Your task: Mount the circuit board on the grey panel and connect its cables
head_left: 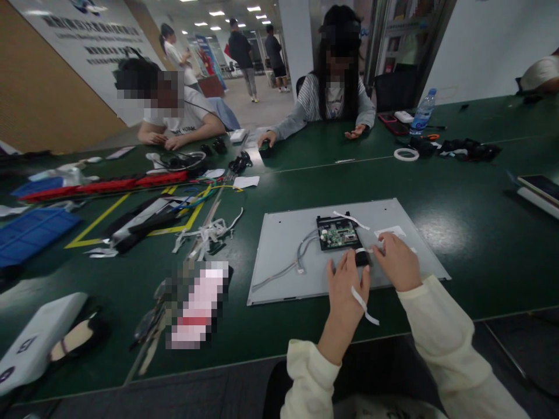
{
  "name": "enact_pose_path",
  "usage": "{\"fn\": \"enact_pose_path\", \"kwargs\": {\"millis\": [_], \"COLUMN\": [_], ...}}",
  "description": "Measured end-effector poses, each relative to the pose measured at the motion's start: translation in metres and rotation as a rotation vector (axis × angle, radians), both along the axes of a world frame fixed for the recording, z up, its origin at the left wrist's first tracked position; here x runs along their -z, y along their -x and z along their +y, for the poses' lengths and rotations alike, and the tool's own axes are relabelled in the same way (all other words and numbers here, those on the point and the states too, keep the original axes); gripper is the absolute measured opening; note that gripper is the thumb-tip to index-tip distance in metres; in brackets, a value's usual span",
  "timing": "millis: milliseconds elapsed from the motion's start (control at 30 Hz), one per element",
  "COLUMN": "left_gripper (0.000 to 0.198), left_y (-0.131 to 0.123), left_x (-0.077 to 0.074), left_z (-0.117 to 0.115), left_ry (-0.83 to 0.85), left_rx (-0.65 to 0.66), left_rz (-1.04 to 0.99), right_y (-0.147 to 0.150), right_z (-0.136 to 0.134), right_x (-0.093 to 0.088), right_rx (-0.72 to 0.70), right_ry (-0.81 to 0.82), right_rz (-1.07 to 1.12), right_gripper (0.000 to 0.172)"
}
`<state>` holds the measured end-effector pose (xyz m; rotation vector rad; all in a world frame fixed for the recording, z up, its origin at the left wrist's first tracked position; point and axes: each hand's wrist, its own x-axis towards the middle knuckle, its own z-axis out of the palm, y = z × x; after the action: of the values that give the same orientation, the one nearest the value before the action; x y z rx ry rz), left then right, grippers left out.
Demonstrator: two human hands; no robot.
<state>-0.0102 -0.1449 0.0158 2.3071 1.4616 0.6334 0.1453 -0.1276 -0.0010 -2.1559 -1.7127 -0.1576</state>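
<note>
A grey metal panel lies flat on the dark green table, with a green circuit board in a black frame near its middle and grey cables running off to the left. My left hand rests on the panel's near edge, fingers stretched towards a small black part; a white tape strip hangs from it. My right hand is beside that part, fingers curled and pinching a white tape strip that runs onto the part.
Two seated people work across the table. A white tape roll, water bottle and phones lie far right. To the left are a red power strip, blue trays, yellow floor-style tape, loose cables and white strips.
</note>
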Motion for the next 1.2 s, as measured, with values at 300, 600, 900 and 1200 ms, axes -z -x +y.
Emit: {"fn": "enact_pose_path", "kwargs": {"millis": [300,600,900,1200], "left_gripper": [0.043,0.04,0.034,0.032], "left_y": [0.005,0.014,0.042,0.094], "left_x": [-0.003,-0.007,-0.018,-0.013], "left_z": [0.002,0.017,0.04,0.059], "left_ry": [0.091,0.16,-0.055,-0.166], "left_rx": [-0.012,-0.085,-0.088,-0.192], "left_rz": [-0.256,-0.581,-0.408,0.017], "right_y": [-0.008,0.045,0.066,0.077], "right_z": [-0.021,-0.08,-0.077,-0.011], "right_x": [-0.006,-0.034,-0.049,-0.058], "right_rx": [-0.118,-0.342,-0.443,-0.399], "right_ry": [-0.168,0.258,0.206,0.016], "right_rz": [0.462,1.215,1.449,1.456], "right_gripper": [0.023,0.038,0.03,0.026]}}
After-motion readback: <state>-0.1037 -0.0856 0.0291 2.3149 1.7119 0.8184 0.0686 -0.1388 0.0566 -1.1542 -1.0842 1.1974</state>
